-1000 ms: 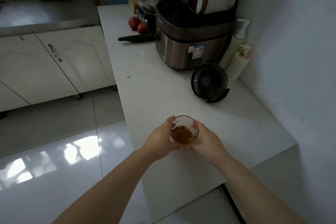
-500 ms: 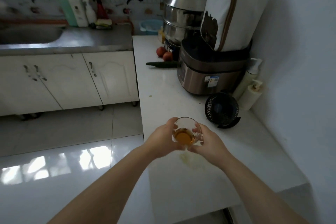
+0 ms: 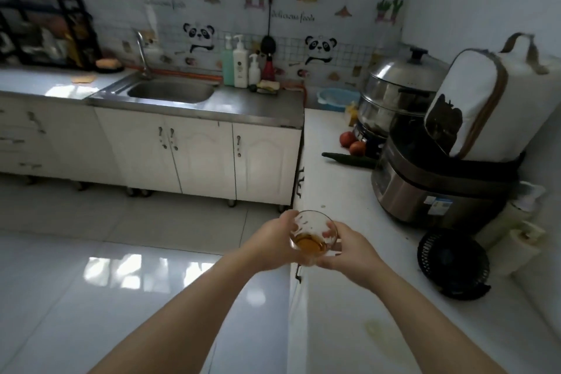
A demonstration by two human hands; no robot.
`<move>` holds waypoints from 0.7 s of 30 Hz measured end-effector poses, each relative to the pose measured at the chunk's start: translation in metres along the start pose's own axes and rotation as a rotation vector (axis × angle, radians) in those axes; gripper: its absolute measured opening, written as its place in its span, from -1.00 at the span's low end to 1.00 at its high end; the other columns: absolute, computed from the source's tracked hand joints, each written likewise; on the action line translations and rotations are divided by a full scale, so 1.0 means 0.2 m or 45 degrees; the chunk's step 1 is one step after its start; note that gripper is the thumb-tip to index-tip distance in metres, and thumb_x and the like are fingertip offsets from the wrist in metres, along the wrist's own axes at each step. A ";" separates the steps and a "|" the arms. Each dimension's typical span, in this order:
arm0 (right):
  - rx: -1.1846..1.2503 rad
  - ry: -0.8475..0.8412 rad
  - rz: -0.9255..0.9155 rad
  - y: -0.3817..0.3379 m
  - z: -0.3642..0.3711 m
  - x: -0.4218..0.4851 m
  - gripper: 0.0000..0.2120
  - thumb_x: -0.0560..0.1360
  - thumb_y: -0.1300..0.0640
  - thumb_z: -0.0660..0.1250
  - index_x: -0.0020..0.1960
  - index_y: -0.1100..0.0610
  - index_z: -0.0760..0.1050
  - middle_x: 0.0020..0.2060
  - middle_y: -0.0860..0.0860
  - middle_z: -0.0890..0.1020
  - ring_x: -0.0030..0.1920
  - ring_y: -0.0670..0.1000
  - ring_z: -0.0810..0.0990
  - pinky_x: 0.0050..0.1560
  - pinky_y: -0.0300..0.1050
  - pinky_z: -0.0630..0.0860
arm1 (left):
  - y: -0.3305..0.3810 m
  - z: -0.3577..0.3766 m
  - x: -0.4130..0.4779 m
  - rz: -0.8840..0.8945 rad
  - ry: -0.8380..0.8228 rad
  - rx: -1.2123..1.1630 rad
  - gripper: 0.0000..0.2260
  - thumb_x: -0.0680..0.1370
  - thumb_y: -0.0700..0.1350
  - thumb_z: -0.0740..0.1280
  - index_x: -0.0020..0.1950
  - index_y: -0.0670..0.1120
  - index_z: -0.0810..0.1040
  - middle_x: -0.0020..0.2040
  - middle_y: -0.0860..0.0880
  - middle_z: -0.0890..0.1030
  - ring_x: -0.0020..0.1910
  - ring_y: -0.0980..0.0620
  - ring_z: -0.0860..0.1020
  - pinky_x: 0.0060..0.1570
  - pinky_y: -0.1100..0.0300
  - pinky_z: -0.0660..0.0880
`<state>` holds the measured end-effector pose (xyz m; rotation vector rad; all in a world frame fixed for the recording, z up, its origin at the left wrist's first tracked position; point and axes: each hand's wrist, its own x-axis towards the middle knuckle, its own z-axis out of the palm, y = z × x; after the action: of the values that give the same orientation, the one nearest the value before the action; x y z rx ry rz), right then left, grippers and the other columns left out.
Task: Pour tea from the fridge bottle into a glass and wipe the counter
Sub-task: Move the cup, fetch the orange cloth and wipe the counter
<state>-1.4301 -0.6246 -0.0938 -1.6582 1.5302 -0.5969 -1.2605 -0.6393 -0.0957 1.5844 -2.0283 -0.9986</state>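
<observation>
Glass (image 3: 312, 235) smooth, slippery, breakable; tea shallow, so light. My left hand (image 3: 273, 244) and right hand (image 3: 352, 252) clasp its sides, fingers wrapped, above counter (image 3: 334, 191) edge.

A person holds a small glass (image 3: 314, 226) of amber tea (image 3: 309, 243) between both hands, the left hand (image 3: 270, 244) wrapped round one side and the right hand (image 3: 352, 252) round the other, at the edge of a white counter (image 3: 334, 191). Right of the grip sits a small black fan (image 3: 453, 264), with a steel rice cooker (image 3: 431, 191) beyond it. Nearer the person than the grip, a pale yellowish smear (image 3: 375, 328) marks the counter, and far beyond the hands to the left is a steel sink (image 3: 170, 91).
</observation>
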 end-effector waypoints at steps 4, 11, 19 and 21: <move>-0.027 -0.083 -0.076 -0.20 0.16 0.20 -0.39 0.26 0.16 0.53 0.25 0.04 0.37 0.04 -0.05 0.56 0.06 -0.03 0.55 0.07 -0.10 0.56 | -0.19 -0.25 0.00 -0.063 0.074 -0.013 -0.21 0.33 -0.04 0.54 0.45 -0.03 0.20 0.31 -0.03 0.48 0.24 -0.01 0.47 0.12 0.22 0.44; -0.084 -0.210 -0.214 -0.65 0.58 0.65 -0.44 0.22 0.16 0.56 0.14 -0.06 0.42 -0.01 -0.11 0.60 0.00 -0.14 0.58 0.09 -0.12 0.55 | -0.67 -0.79 0.05 -0.170 0.182 -0.050 -0.19 0.31 -0.06 0.55 0.46 -0.04 0.20 0.29 -0.03 0.50 0.23 -0.01 0.48 0.20 0.15 0.47; -0.111 -0.323 -0.311 -1.17 1.11 1.23 -0.37 0.25 0.13 0.55 0.25 0.06 0.38 0.08 -0.04 0.56 0.03 -0.08 0.57 0.07 -0.11 0.58 | -1.17 -1.50 0.11 -0.242 0.292 -0.042 -0.19 0.33 -0.11 0.53 0.47 -0.04 0.17 0.29 -0.04 0.50 0.23 0.02 0.49 0.18 0.21 0.45; -0.093 -0.336 -0.333 -1.29 1.23 1.35 -0.37 0.24 0.15 0.55 0.25 0.08 0.39 0.08 -0.02 0.57 0.02 -0.06 0.59 0.08 -0.06 0.58 | -1.29 -1.65 0.13 -0.274 0.316 -0.014 -0.19 0.33 -0.10 0.54 0.47 -0.05 0.18 0.29 -0.05 0.49 0.22 0.02 0.49 0.17 0.20 0.46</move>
<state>-1.0389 -0.8409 -0.0755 -1.9262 1.1684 -0.4389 -0.8709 -0.7916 -0.0640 1.8490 -1.7128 -0.8347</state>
